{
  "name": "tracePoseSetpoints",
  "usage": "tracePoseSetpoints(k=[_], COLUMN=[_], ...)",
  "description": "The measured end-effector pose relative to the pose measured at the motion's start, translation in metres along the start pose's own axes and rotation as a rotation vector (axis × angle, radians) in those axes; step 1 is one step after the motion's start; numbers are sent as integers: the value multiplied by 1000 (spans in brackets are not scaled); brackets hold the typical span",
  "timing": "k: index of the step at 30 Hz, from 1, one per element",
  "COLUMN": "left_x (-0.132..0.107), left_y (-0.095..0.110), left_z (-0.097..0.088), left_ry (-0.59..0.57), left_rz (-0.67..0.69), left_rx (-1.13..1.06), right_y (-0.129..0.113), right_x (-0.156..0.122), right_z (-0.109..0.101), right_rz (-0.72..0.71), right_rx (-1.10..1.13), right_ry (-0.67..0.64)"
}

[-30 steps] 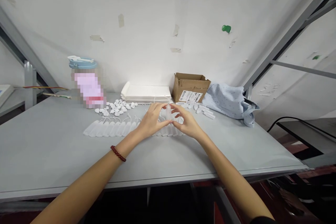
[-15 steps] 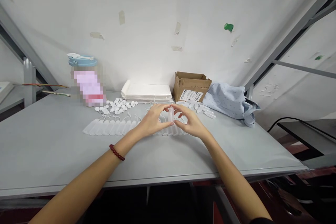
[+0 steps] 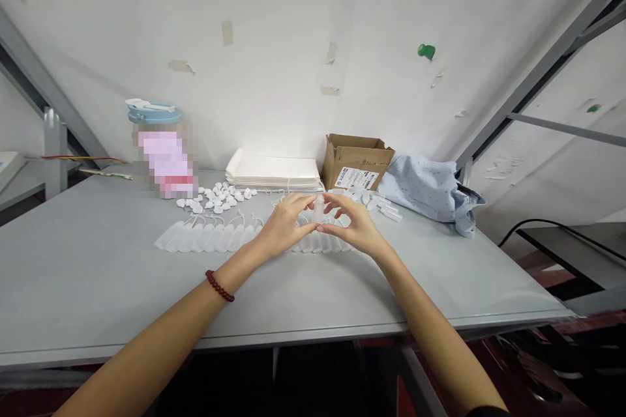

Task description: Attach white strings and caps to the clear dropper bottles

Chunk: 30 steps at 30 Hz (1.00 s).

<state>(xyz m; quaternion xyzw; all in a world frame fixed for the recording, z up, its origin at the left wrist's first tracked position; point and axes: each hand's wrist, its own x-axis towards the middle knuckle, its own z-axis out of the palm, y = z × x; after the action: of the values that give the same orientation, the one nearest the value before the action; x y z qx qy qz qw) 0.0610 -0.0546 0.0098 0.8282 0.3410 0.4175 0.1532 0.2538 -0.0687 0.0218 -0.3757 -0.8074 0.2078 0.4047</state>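
Note:
My left hand (image 3: 282, 228) and my right hand (image 3: 355, 227) meet above the middle of the grey table (image 3: 98, 280). Between their fingertips they pinch one small clear plastic tube (image 3: 318, 210), held upright. My left wrist wears a dark red bead bracelet (image 3: 220, 286). Right below the hands lies a long row of the same clear tubes (image 3: 210, 237), side by side on the table. Behind that row sits a loose heap of small white caps (image 3: 218, 198).
A stack of white paper bags (image 3: 274, 173) lies against the wall, with an open cardboard box (image 3: 358, 161) and a light blue cloth (image 3: 430, 192) to its right. Loose tubes (image 3: 380, 206) lie near the box. A blue-lidded jug (image 3: 159, 146) stands at back left.
Both hands stayed together over the row. The tube between the fingers has shifted slightly and the fingers have re-gripped it.

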Motion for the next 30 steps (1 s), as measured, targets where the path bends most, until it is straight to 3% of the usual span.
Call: tracePoseSetpoints(k=[7, 18, 22, 26, 30], left_x=[-2, -3, -3, -3, -2], left_y=[-3, -3, -2, -2, -2], left_z=[4, 5, 4, 1, -1], left_ry=[30, -48, -51, -51, -56], left_rz=[57, 111, 113, 71, 9], left_rx=[66, 44, 36, 41, 13], right_y=[5, 8, 6, 15, 30], right_x=[0, 0, 0, -5, -16], right_z=[5, 5, -11, -46, -74], right_rz=[-52, -116, -12, 191, 388], right_rx=[-70, -192, -190, -204, -200], right_ry=[41, 73, 46, 9, -212])
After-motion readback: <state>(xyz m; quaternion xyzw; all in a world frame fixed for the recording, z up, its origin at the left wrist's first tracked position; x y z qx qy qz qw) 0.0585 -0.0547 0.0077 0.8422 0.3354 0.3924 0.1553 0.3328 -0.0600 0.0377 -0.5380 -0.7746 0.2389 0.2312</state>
